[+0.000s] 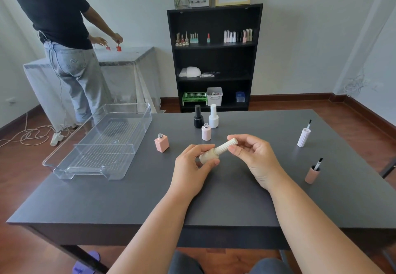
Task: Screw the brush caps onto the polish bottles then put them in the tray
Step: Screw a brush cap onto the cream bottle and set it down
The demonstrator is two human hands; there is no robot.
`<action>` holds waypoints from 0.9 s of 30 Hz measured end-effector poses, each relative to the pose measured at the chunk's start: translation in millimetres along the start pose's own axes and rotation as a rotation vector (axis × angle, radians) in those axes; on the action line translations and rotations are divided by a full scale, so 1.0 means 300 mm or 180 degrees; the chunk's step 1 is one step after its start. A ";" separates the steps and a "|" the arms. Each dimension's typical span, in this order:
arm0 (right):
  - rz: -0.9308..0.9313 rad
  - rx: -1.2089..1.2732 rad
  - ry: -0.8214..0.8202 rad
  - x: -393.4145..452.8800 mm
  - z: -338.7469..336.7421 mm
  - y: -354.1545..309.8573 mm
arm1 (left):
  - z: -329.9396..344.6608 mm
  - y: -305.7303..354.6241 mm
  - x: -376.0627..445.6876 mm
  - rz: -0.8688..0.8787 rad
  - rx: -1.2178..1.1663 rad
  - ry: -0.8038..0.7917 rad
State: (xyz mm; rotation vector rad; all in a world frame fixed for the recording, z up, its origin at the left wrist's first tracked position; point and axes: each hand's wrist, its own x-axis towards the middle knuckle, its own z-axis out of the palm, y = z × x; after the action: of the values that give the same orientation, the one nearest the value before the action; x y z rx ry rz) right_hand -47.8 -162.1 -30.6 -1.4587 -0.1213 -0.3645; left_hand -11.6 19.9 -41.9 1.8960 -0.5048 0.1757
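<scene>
My left hand [191, 164] grips a cream polish bottle [209, 156], held tilted above the table's middle. My right hand [250, 154] pinches the ribbed cream brush cap [227, 145] that sits on that bottle's neck. A clear plastic tray [70, 164] stands at the left with nothing in it. An uncapped square pink bottle [162, 143] and an uncapped ribbed pale pink bottle [206, 132] stand on the table. Behind them stand a capped black bottle [197, 117] and a capped white bottle [213, 117]. At the right, a white ribbed cap [303, 137] and a pink cap [312, 174] stand with brushes pointing up.
The dark grey table [235, 205] ends close in front of my knees. Behind it stands a black shelf [214, 59] with bottles and boxes. A person [64, 38] works at a covered side table at the far left. Cables lie on the floor at the left.
</scene>
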 end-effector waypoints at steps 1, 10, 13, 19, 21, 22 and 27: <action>0.0005 -0.0010 0.0081 0.001 0.002 -0.002 | 0.000 0.001 0.000 0.0015 0.0002 -0.0011; 0.0081 0.0177 -0.0214 0.000 0.008 0.009 | -0.004 0.003 0.000 0.0088 -0.0071 0.0062; 0.0032 0.0154 -0.0055 -0.001 0.011 0.007 | -0.004 0.004 0.000 0.0080 -0.0059 0.0040; 0.0139 0.0124 0.0096 0.002 0.013 0.003 | -0.005 0.010 -0.003 0.0129 -0.0006 0.0002; 0.0246 0.0243 -0.0148 0.003 0.006 0.006 | -0.005 0.010 -0.003 0.0126 0.0002 0.0035; 0.0250 0.0280 -0.0279 0.003 0.004 0.008 | -0.005 0.011 -0.003 0.0107 -0.0008 0.0048; 0.0172 0.0103 -0.0076 0.000 0.017 0.007 | -0.001 0.015 -0.006 0.0128 0.0024 -0.0001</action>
State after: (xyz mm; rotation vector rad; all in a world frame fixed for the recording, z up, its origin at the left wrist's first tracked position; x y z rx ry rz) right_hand -46.5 -157.1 -32.0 -1.4319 -0.1062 -0.3000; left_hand -15.1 19.5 -38.5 1.8941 -0.5434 0.2040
